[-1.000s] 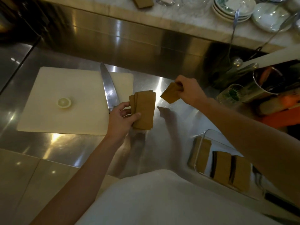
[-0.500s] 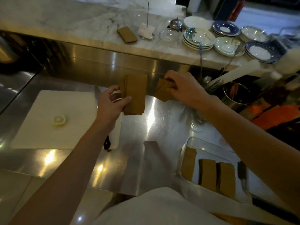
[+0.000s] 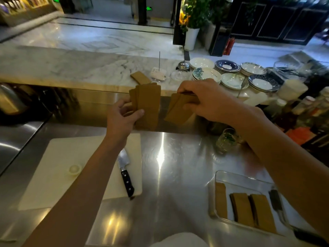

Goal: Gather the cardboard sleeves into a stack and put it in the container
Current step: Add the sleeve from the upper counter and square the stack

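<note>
My left hand (image 3: 122, 120) holds a fanned bunch of brown cardboard sleeves (image 3: 148, 106) upright above the steel counter. A short way to its right, my right hand (image 3: 208, 100) grips a smaller bunch of sleeves (image 3: 178, 111) tilted down to the left. The two bunches are apart. One more sleeve (image 3: 140, 77) lies flat on the marble ledge behind them. At the lower right sits a clear container (image 3: 231, 177) with three groups of sleeves (image 3: 252, 209) standing in it.
A white cutting board (image 3: 58, 168) on the left carries a knife (image 3: 125, 172) and a lemon end (image 3: 74, 169). A glass (image 3: 226, 140) stands under my right forearm. Stacked plates (image 3: 231, 73), a bell and a receipt spike crowd the ledge.
Both hands have risen from the counter toward the marble ledge with their sleeves, and the view has tilted up. The right hand now holds more sleeves than before.
</note>
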